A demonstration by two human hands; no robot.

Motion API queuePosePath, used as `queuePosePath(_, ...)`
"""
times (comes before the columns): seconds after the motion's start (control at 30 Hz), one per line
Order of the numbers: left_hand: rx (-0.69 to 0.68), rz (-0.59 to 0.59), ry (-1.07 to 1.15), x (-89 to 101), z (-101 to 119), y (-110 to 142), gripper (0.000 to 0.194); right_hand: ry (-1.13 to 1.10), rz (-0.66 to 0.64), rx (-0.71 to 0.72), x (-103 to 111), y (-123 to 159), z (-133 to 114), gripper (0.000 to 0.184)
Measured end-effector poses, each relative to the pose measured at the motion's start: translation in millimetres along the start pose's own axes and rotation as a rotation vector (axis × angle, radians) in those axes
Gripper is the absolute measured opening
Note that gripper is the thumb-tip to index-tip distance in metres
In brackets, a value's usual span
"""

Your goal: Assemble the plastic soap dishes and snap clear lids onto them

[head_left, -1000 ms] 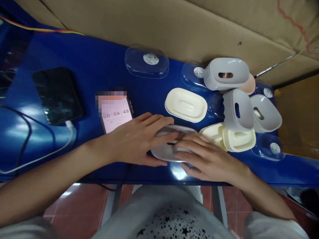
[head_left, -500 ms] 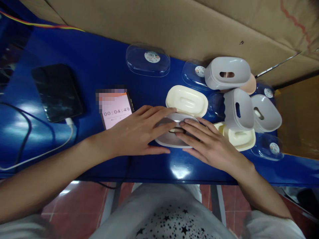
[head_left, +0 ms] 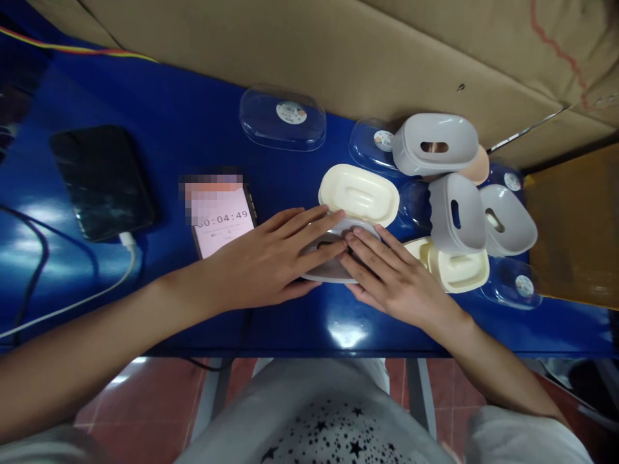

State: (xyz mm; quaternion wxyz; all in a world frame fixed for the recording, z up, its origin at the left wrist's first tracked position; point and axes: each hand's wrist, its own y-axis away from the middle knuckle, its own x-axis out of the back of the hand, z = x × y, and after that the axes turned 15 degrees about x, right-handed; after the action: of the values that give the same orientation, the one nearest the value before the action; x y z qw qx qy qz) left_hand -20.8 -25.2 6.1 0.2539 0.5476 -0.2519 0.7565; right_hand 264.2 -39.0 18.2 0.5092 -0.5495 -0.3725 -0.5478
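My left hand (head_left: 278, 258) and my right hand (head_left: 391, 267) grip a light grey oval plastic box part (head_left: 333, 276) on the table, fingers laid across its top and thumbs along its near side. Fingertips of the two hands meet over its middle, where a dark slot partly shows. Most of this part is hidden under the hands. Just behind it lies a cream oval tray (head_left: 358, 193) with a raised middle, near my left fingertips. Right of my right hand, more cream trays (head_left: 464, 269) lie partly under a grey slotted box part (head_left: 459, 212).
At the back are a clear lid (head_left: 283, 122) with a round sticker, another clear lid (head_left: 367, 145) and a grey slotted part (head_left: 435, 145). Left lie a phone (head_left: 222, 222) showing a timer and a dark device (head_left: 104, 183) on a white cable. Cardboard (head_left: 290, 38) stands behind.
The view has shifted slightly. My right fingers have slid a little left over the grey box part, covering more of its slot. Both hands stay on it.
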Motion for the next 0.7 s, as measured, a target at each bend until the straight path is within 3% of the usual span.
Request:
queuePosePath(0.2,0.007,-0.019,-0.063,-0.5,-0.4,1.3,0.068,-0.129,0.058,-0.018,-0.3,5.0,10.6,0.047)
queuePosePath(0.37,0.014,-0.021,-0.003,-1.6,-0.4,0.5,0.066,-0.195,0.103,-0.357,8.7,22.2,34.0,0.051)
queuePosePath(0.53,-0.016,-0.028,0.077,-2.0,1.9,0.5,0.066,-0.037,-0.052,-0.615,5.4,36.4,43.4,0.066)
queuePosePath(0.7,-0.004,-0.014,0.093,-2.3,-0.5,0.9,0.058,-0.06,-0.134,-0.651,2.9,49.2,50.6,0.069)
